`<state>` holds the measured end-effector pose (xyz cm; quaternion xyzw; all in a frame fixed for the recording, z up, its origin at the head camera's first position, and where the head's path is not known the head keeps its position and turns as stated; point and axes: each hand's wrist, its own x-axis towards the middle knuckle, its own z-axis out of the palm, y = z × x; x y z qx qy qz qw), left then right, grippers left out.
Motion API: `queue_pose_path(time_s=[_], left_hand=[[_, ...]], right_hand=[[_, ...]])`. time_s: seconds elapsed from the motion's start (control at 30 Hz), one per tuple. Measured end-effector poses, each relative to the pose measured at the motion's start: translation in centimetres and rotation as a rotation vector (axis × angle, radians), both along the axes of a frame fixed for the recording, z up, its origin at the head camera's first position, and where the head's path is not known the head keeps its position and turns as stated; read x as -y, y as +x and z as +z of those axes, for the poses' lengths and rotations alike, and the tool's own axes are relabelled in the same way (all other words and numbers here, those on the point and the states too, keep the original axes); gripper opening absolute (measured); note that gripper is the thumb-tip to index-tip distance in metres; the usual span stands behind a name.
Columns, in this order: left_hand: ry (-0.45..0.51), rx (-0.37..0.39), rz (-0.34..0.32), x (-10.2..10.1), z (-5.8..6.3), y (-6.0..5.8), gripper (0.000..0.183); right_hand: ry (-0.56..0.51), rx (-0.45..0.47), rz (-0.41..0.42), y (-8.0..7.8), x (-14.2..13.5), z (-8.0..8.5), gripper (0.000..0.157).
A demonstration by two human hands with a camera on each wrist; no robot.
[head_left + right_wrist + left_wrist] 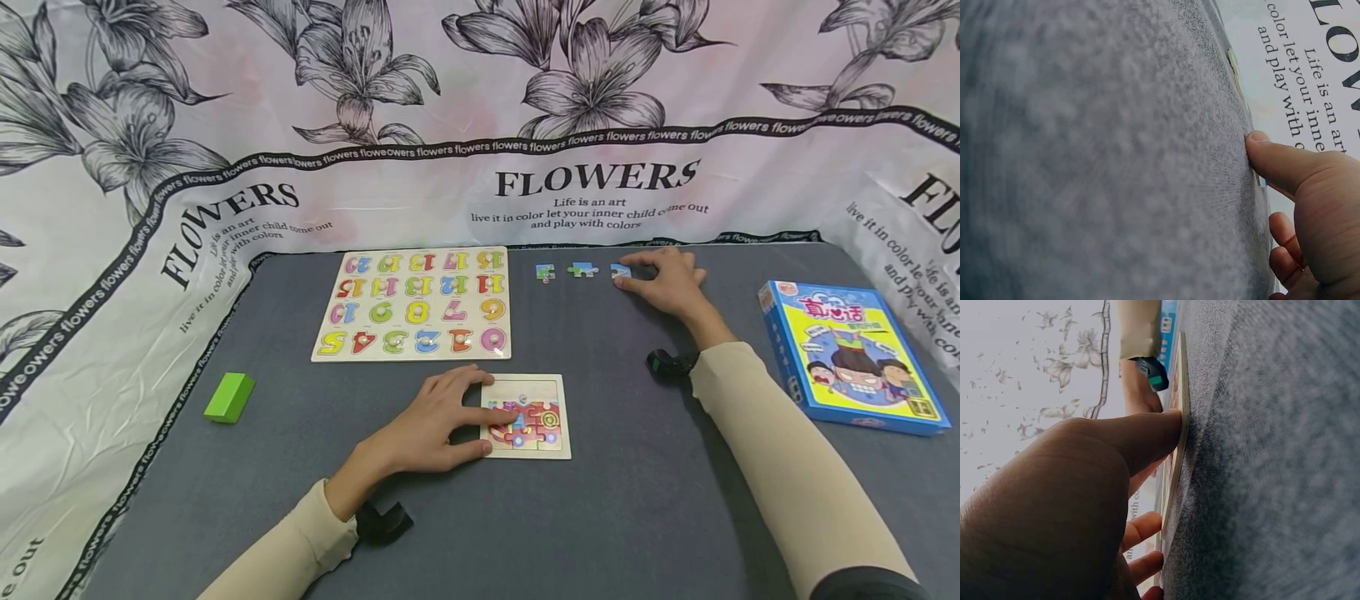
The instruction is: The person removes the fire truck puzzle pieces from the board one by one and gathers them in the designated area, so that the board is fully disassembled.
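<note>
A small square wooden jigsaw puzzle with a red vehicle picture lies flat on the table. My left hand rests on its left side with fingers spread, one fingertip over the picture; in the left wrist view the thumb presses on the board's edge. Farther back, my right hand pinches a blue puzzle piece between thumb and index finger, down at the table surface. Two more loose pieces lie left of it: a blue one and a green-blue one. Fingers mostly hide the piece in the right wrist view.
A wooden number board with colourful numerals lies behind the left hand. Left of that hand stands a green block. To the right of the right arm lies a blue and yellow box. A flower-printed cloth hangs behind the grey table.
</note>
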<state>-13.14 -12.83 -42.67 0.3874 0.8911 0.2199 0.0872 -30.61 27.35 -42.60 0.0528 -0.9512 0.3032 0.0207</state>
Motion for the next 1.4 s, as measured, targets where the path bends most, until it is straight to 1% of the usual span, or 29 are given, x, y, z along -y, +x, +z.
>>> queue_pose_path(time_s=[0.27,0.5,0.73,1.07,1.2,1.3,1.4], left_hand=[[0.001,-0.004,0.002,-0.01,-0.06,0.02,0.044],[-0.003,-0.013,-0.003,0.00,-0.13,0.01,0.044],[-0.005,-0.003,-0.002,0.00,-0.17,0.04,0.044],[-0.011,0.013,0.003,0.05,-0.12,0.04,0.046],[-0.011,0.022,0.007,0.02,-0.10,0.07,0.046],[-0.012,0.017,0.004,0.00,-0.02,0.04,0.046],[-0.010,0.004,-0.002,-0.01,0.09,-0.07,0.046]], right_hand=[[-0.005,-0.006,-0.013,0.22,0.33,0.35,0.050],[-0.011,-0.004,-0.024,0.29,0.40,0.25,0.050],[-0.010,-0.005,-0.025,0.21,0.32,0.02,0.051],[-0.018,-0.007,-0.028,0.31,0.47,0.14,0.052],[-0.066,-0.024,-0.025,0.42,0.31,-0.07,0.054],[-0.114,-0.053,-0.017,0.55,0.12,-0.29,0.055],[-0.144,-0.064,-0.015,0.82,0.08,-0.24,0.057]])
